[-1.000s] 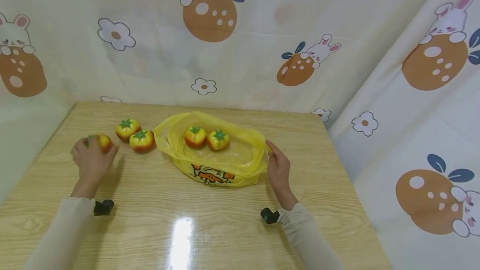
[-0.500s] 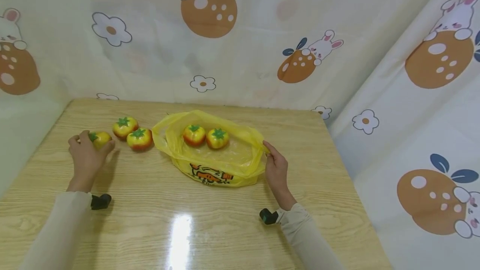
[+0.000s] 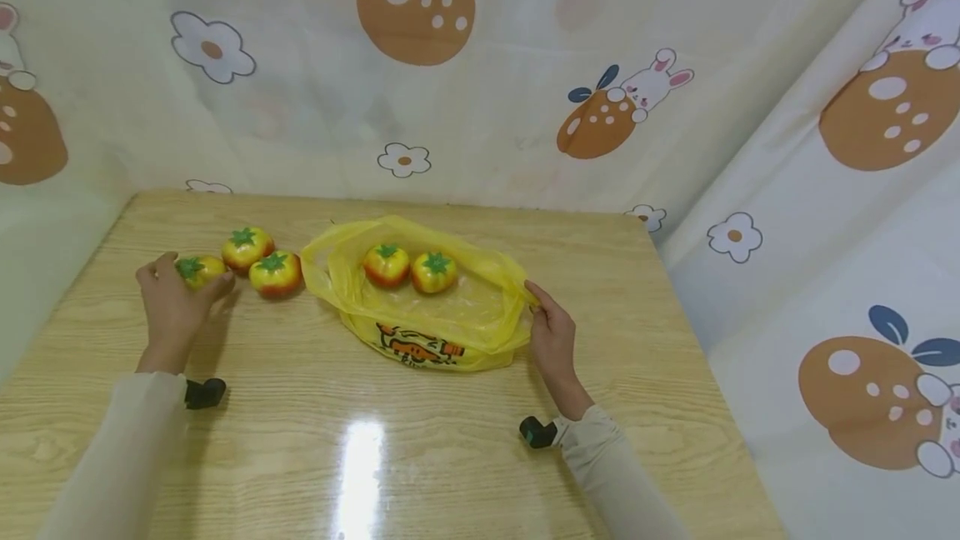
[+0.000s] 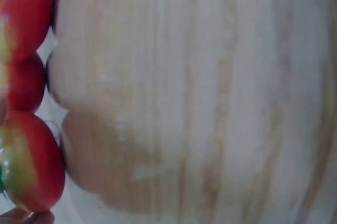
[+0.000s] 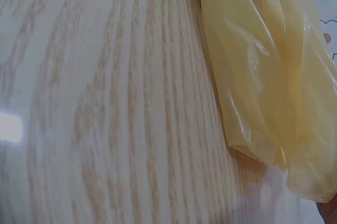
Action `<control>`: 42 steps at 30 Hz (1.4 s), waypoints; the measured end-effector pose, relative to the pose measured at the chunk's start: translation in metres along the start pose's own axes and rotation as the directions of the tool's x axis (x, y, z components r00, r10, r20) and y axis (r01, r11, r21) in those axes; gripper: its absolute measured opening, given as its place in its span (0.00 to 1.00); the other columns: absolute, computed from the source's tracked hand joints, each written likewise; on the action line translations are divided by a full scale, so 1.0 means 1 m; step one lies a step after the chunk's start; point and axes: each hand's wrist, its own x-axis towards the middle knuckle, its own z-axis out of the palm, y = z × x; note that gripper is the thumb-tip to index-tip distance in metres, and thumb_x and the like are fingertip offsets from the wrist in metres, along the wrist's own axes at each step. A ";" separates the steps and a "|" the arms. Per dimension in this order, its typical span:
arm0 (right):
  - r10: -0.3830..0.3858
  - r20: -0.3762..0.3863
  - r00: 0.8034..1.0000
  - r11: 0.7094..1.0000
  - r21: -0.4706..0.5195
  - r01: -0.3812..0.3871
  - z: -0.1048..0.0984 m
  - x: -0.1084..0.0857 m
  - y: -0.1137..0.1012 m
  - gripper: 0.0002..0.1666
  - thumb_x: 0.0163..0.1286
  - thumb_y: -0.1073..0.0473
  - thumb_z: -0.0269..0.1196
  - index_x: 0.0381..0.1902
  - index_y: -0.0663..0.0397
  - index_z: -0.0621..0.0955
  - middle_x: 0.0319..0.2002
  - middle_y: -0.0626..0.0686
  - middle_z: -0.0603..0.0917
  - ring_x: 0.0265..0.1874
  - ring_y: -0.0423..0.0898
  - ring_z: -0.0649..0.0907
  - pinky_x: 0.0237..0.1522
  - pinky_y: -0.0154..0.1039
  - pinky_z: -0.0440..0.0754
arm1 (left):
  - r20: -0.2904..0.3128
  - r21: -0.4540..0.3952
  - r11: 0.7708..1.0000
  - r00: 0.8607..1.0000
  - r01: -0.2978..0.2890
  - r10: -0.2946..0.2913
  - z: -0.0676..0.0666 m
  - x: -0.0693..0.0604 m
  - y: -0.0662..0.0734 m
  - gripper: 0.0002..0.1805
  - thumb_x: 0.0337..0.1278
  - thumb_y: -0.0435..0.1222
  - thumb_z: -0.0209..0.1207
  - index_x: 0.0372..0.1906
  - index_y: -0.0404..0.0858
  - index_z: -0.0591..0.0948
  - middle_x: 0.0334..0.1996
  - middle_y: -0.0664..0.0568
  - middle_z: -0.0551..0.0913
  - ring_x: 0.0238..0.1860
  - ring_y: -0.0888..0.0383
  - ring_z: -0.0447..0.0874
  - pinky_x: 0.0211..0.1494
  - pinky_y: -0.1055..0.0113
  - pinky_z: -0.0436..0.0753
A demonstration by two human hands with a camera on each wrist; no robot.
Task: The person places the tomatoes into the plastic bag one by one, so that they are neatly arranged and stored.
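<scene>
At the table's left, my left hand has its fingers and thumb round a yellow-red tomato with a green top. In the left wrist view this tomato rests on the table, fingertips at its side. Two more tomatoes lie just to its right. A yellow plastic bag stands with its mouth open, holding two tomatoes. My right hand pinches the bag's right rim; the right wrist view shows the bag with only a bit of hand.
The wooden table reaches back to a patterned curtain, which also hangs along the right side. Black wrist devices sit at both sleeves.
My left hand has moved slightly left with its tomato, which now sits lower and close beside the other two. The right hand keeps its hold on the bag. The head view has tilted slightly.
</scene>
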 end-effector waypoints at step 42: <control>0.024 0.076 0.997 1.000 -0.007 -0.023 -0.001 -0.003 -0.003 0.25 0.72 0.75 0.46 0.62 0.60 0.78 0.61 0.60 0.79 0.16 0.38 0.62 0.31 0.30 0.70 | -0.213 0.008 0.960 0.937 -0.281 0.276 -0.028 0.006 0.069 0.39 0.57 0.42 0.68 0.69 0.28 0.66 0.64 0.29 0.70 0.66 0.32 0.62 0.71 0.40 0.54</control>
